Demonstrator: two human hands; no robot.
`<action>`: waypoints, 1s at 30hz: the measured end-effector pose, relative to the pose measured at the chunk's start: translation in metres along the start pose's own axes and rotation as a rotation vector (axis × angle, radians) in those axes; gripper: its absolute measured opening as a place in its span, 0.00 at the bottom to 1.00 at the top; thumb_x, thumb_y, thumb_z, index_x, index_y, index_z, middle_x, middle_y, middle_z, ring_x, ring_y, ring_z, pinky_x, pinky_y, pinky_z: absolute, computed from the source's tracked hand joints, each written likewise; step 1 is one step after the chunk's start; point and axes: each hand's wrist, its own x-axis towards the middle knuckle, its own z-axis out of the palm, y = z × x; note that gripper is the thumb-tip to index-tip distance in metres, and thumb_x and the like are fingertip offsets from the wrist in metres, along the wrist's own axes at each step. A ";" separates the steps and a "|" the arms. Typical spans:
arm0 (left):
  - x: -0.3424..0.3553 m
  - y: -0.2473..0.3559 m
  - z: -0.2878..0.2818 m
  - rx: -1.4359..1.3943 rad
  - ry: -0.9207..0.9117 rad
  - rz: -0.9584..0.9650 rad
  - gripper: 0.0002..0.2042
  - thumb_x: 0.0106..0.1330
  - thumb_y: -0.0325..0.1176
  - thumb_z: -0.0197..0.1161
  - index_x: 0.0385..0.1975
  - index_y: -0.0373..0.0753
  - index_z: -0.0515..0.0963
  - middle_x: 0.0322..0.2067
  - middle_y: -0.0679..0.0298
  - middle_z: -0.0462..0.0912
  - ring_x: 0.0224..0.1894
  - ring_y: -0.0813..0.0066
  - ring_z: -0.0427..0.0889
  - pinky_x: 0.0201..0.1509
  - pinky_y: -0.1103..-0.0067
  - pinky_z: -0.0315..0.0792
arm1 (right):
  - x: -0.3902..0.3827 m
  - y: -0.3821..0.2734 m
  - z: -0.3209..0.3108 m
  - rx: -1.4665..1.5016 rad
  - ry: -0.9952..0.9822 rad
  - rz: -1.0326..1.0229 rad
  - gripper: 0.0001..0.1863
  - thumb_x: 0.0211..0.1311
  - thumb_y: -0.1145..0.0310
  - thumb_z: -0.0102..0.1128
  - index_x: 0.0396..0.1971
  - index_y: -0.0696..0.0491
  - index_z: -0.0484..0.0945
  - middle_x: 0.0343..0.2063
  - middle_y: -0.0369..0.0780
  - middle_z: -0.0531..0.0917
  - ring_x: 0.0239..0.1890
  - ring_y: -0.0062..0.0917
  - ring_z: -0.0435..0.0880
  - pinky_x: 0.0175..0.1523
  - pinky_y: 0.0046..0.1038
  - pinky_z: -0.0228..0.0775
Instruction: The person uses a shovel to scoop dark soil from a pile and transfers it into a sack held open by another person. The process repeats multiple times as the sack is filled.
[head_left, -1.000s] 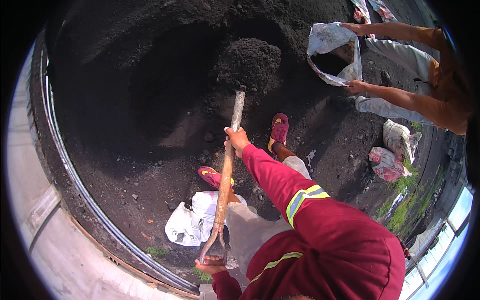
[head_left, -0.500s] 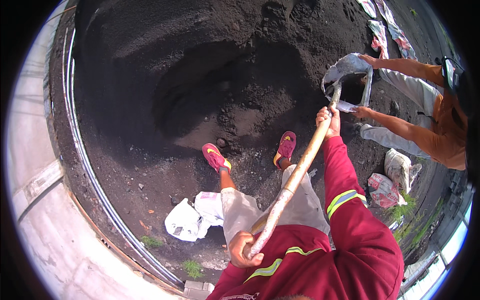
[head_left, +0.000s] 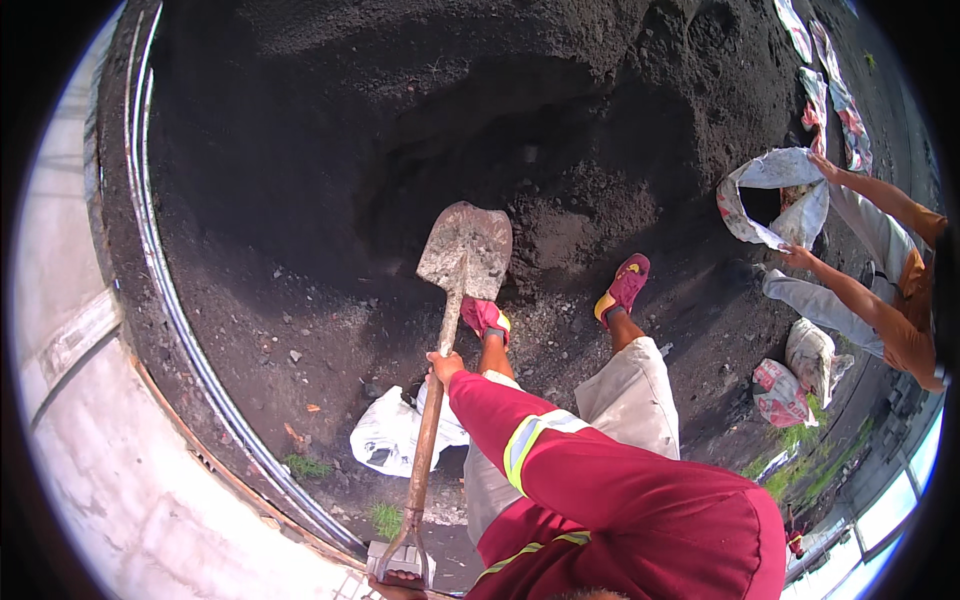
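Observation:
A shovel (head_left: 467,240) with a dusty, pointed metal blade hangs over the dark sand near my left shoe. The blade bears no heap of sand. My right hand (head_left: 445,366), its arm crossing in front of my body, is wrapped round the shaft just below the blade's neck. At the lower edge my left hand (head_left: 402,584) grips the D-shaped handle; most of that hand is cut off or hidden. To the right, a co-worker's two hands hold a white woven sack (head_left: 738,212) by its rim, mouth wide apart.
A dark sand pile (head_left: 300,130) with a hollow lies ahead. White bags (head_left: 390,435) rest beside my left leg. Long pipes (head_left: 190,345) run along the concrete slab (head_left: 150,470) at left. Filled sacks (head_left: 785,390) sit near the co-worker's legs, flattened sacks (head_left: 842,95) farther back.
The shovel has swung from the sack at right to the left, and its blade now shows bare. My right hand went with it; my left hand dropped to the lower edge. The view shifted.

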 end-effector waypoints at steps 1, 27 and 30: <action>-0.001 -0.002 0.025 0.013 0.007 0.039 0.29 0.57 0.70 0.41 0.12 0.49 0.58 0.05 0.72 0.58 0.07 0.75 0.58 0.13 0.77 0.57 | 0.010 -0.015 0.006 -0.035 0.007 0.048 0.16 0.57 0.65 0.62 0.38 0.59 0.70 0.20 0.40 0.75 0.16 0.28 0.76 0.22 0.32 0.75; -0.287 -0.109 0.190 0.203 -1.077 0.493 0.30 0.59 0.69 0.45 0.15 0.45 0.63 0.09 0.70 0.61 0.12 0.76 0.62 0.18 0.76 0.63 | -0.176 -0.360 -0.416 0.748 -0.201 -0.518 0.12 0.63 0.62 0.57 0.37 0.49 0.65 0.21 0.37 0.72 0.20 0.25 0.74 0.26 0.33 0.74; -0.365 -0.138 0.229 0.498 -1.217 1.371 0.33 0.57 0.69 0.50 0.21 0.37 0.68 0.14 0.64 0.69 0.16 0.72 0.69 0.21 0.75 0.64 | -0.174 -0.413 -0.500 1.035 -0.382 -0.473 0.12 0.60 0.59 0.58 0.29 0.50 0.67 0.20 0.36 0.73 0.20 0.23 0.74 0.26 0.30 0.72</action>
